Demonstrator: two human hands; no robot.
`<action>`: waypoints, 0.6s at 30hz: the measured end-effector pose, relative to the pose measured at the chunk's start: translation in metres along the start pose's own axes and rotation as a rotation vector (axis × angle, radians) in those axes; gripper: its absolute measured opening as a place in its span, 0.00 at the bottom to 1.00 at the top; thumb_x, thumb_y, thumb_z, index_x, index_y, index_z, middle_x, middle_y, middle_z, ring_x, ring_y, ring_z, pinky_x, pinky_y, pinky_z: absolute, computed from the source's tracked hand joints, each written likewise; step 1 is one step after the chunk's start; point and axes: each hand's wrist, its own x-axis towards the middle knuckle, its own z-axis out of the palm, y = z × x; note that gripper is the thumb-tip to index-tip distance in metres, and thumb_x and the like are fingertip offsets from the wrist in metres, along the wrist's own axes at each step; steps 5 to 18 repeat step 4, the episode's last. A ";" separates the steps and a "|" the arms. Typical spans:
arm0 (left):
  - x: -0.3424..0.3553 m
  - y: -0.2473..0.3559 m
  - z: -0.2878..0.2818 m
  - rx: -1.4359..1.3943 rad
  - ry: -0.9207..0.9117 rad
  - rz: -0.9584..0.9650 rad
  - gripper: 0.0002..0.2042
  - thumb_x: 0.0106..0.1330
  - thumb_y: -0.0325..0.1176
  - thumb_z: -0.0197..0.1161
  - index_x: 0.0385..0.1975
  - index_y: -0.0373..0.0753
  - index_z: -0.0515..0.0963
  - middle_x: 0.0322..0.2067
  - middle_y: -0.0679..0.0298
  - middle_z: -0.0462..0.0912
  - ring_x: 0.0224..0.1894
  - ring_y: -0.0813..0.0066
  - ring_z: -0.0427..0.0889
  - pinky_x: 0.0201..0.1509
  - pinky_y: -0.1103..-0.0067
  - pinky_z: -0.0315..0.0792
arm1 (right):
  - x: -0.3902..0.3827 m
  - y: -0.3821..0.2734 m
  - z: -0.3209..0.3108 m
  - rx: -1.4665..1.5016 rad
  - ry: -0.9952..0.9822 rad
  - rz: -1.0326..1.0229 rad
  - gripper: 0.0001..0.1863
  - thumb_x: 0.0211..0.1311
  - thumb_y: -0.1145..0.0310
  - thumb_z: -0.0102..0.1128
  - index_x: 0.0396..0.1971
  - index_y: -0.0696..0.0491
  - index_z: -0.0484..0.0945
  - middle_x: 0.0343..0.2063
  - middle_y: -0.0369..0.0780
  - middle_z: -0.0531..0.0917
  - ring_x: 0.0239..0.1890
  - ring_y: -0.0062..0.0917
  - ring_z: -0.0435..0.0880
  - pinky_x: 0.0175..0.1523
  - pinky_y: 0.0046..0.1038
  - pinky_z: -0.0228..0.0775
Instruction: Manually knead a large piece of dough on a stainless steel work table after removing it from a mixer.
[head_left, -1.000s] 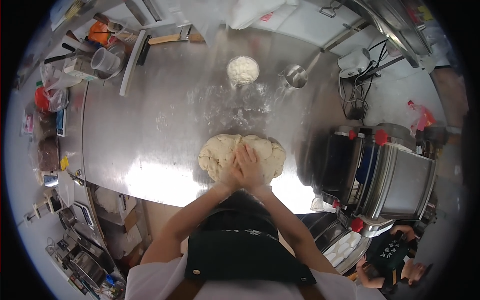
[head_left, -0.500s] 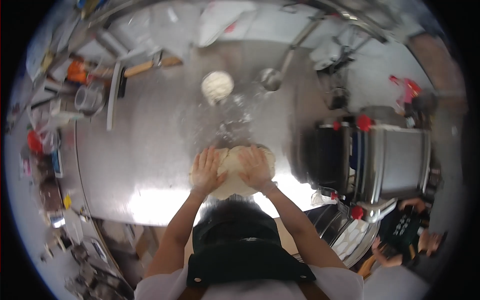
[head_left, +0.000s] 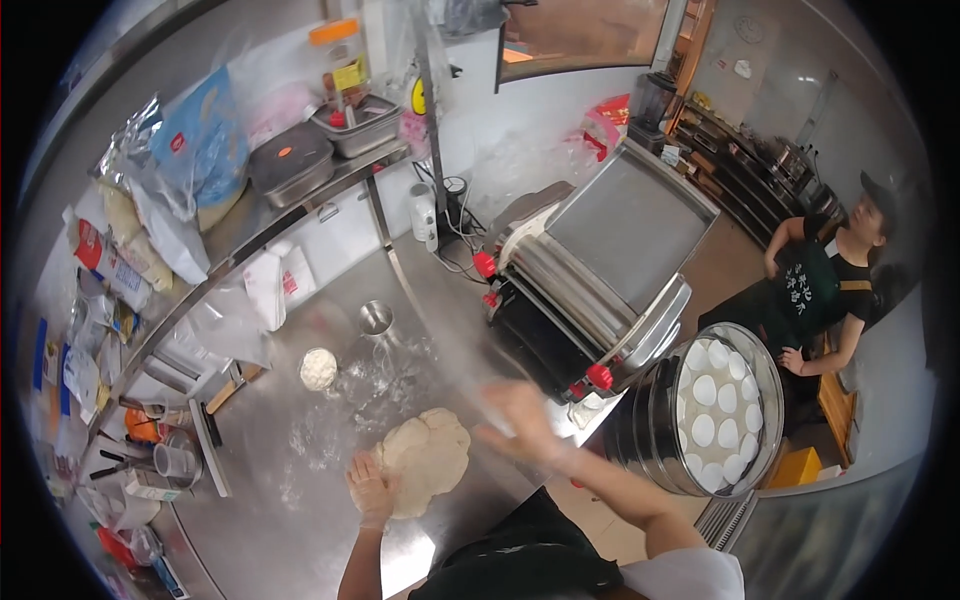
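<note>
A large flattened piece of pale dough (head_left: 430, 462) lies on the steel worktable (head_left: 300, 500), its surface lumpy and its outline uneven. My left hand (head_left: 370, 490) rests open on its left edge, fingers stretched out. To the right of the dough, my right hand (head_left: 525, 425) is raised off it, blurred by motion. Its thumb stands apart from the fingers, and I see nothing in it. Beyond the dough, scattered white flour (head_left: 375, 385) dusts the steel. A small round mound of white flour or dough (head_left: 318, 369) and a metal cup (head_left: 376, 318) stand farther back.
A roller machine (head_left: 570, 290) with red knobs stands at the right. Beside it, stacked round steamer trays (head_left: 720, 420) hold several white rounds. A co-worker (head_left: 820, 290) stands beyond them. Bags and containers fill the shelf (head_left: 290, 215) at the back left; a knife-like long tool (head_left: 210, 450) lies below.
My right hand has lifted off the dough and moved right; my left hand stays on it. The view has swung to the right, bringing the machine and steamer trays further in.
</note>
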 end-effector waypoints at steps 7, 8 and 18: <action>0.053 0.062 -0.031 -0.430 0.075 -0.066 0.49 0.56 0.54 0.70 0.73 0.34 0.54 0.70 0.45 0.59 0.75 0.46 0.53 0.76 0.54 0.48 | 0.018 0.024 -0.112 -0.281 0.235 0.081 0.28 0.44 0.73 0.76 0.49 0.54 0.78 0.42 0.41 0.85 0.43 0.40 0.83 0.48 0.38 0.74; 0.053 0.062 -0.031 -0.430 0.075 -0.066 0.49 0.56 0.54 0.70 0.73 0.34 0.54 0.70 0.45 0.59 0.75 0.46 0.53 0.76 0.54 0.48 | 0.018 0.024 -0.112 -0.281 0.235 0.081 0.28 0.44 0.73 0.76 0.49 0.54 0.78 0.42 0.41 0.85 0.43 0.40 0.83 0.48 0.38 0.74; 0.053 0.062 -0.031 -0.430 0.075 -0.066 0.49 0.56 0.54 0.70 0.73 0.34 0.54 0.70 0.45 0.59 0.75 0.46 0.53 0.76 0.54 0.48 | 0.018 0.024 -0.112 -0.281 0.235 0.081 0.28 0.44 0.73 0.76 0.49 0.54 0.78 0.42 0.41 0.85 0.43 0.40 0.83 0.48 0.38 0.74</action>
